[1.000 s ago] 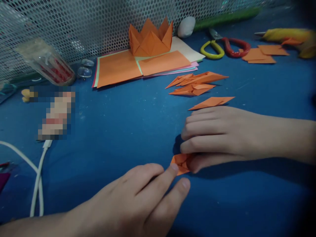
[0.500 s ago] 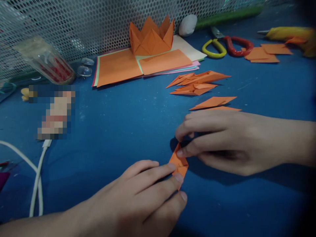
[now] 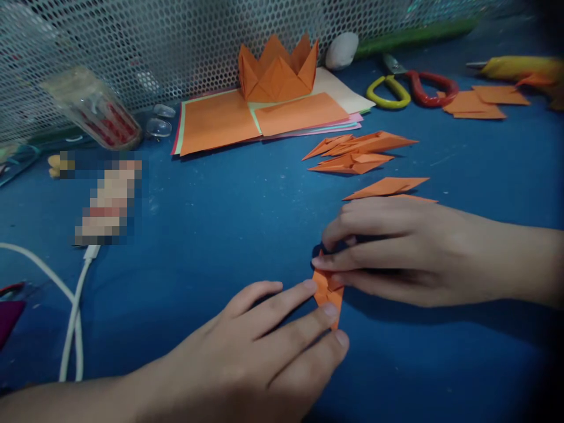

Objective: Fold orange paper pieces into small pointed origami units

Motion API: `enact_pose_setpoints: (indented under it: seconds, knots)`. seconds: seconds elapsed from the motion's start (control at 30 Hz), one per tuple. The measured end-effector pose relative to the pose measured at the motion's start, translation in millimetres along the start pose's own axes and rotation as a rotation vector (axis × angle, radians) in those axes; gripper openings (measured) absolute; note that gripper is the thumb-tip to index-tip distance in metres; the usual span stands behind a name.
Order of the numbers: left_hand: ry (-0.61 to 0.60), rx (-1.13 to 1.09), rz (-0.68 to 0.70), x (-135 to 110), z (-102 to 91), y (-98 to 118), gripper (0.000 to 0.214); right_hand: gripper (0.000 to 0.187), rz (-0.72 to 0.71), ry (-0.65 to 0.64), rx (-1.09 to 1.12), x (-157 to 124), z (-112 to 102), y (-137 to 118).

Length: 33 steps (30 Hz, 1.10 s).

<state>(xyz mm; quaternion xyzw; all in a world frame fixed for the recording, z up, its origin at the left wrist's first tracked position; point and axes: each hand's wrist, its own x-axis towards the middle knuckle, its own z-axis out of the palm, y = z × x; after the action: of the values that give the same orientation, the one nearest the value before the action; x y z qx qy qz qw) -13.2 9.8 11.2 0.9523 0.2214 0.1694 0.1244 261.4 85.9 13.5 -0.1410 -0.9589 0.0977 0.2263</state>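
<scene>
A small folded piece of orange paper [image 3: 328, 289] lies on the blue table between my two hands. My left hand [image 3: 273, 341] holds its lower part down with outstretched fingertips. From the right, my right hand [image 3: 396, 252] grips the upper part in its fingers, covering some of the paper. Two pointed orange folded pieces [image 3: 388, 187] lie just beyond my right hand, one partly hidden by it. Farther back is a group of similar folded pieces [image 3: 359, 150].
An orange paper crown [image 3: 277, 79] stands on stacked coloured sheets [image 3: 215, 126]. At back right are scissors [image 3: 434, 91], orange paper squares [image 3: 476, 106] and a yellow-handled tool [image 3: 515, 66]. On the left are a clear jar [image 3: 106, 120], a blurred-out object [image 3: 112, 200] and a white cable [image 3: 73, 320].
My right fingers have shifted over the paper's upper part and hide more of it. My left fingertips still press the lower part. The whole view has moved slightly.
</scene>
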Motion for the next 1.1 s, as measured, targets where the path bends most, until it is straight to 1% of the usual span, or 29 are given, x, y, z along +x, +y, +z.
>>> enact_pose_setpoints:
  seconds: [0.03,0.1,0.13,0.17,0.27,0.3,0.37,0.43,0.5,0.63,0.73,0.83,0.87,0.97,1.1]
  knots:
    - [0.028,0.008,0.009,0.2,1.1,-0.6,0.035,0.026,-0.038,-0.006,-0.053,-0.3,-1.0,1.4]
    - [-0.017,0.028,0.022,1.8,-0.9,-0.2,0.037,0.031,-0.077,-0.033,-0.144,-0.8,-3.1,3.9]
    - [-0.104,0.044,0.020,3.0,-3.3,0.6,0.036,0.035,-0.073,-0.040,-0.184,-0.8,-3.9,4.7]
    - [-0.160,0.060,0.006,4.1,-5.9,1.8,0.036,0.038,-0.066,-0.038,-0.223,-0.8,-4.5,4.9]
    - [-0.136,0.111,0.001,6.2,-10.0,5.8,0.037,0.045,-0.027,0.007,-0.306,0.3,-4.8,0.7]
    - [-0.114,0.127,-0.004,6.2,-9.8,6.9,0.037,0.047,-0.008,0.025,-0.293,1.1,-4.5,-2.5]
    - [-0.093,0.141,-0.020,5.5,-8.3,8.7,0.039,0.050,0.045,0.031,-0.195,2.9,-3.1,-10.6]
    - [-0.091,0.139,-0.060,5.4,-7.5,9.7,0.040,0.056,0.111,-0.007,-0.067,4.3,-0.4,-18.9]
    - [-0.075,0.134,-0.108,7.4,-7.9,9.9,0.040,0.059,0.184,-0.035,0.011,4.3,3.4,-24.8]
    - [-0.040,0.139,-0.170,18.4,-8.5,6.3,0.047,0.044,0.319,0.002,0.092,1.2,10.0,-28.0]
    - [-0.016,0.137,-0.175,24.2,-8.1,1.4,0.047,0.037,0.359,0.015,0.126,0.8,9.9,-26.7]
    - [0.003,0.139,-0.173,21.2,-10.0,-3.1,0.042,0.019,0.331,-0.006,0.176,3.1,6.6,-23.4]
    - [0.008,0.141,-0.167,18.8,-11.1,-4.3,0.039,0.017,0.310,-0.015,0.187,3.8,5.5,-21.9]
    - [0.031,0.136,-0.120,11.4,-13.8,-7.1,0.033,0.024,0.229,-0.009,0.159,4.0,3.7,-17.0]
    - [0.113,0.149,-0.047,7.2,-10.6,-11.0,0.028,0.031,0.156,-0.004,0.090,1.8,5.5,-15.7]
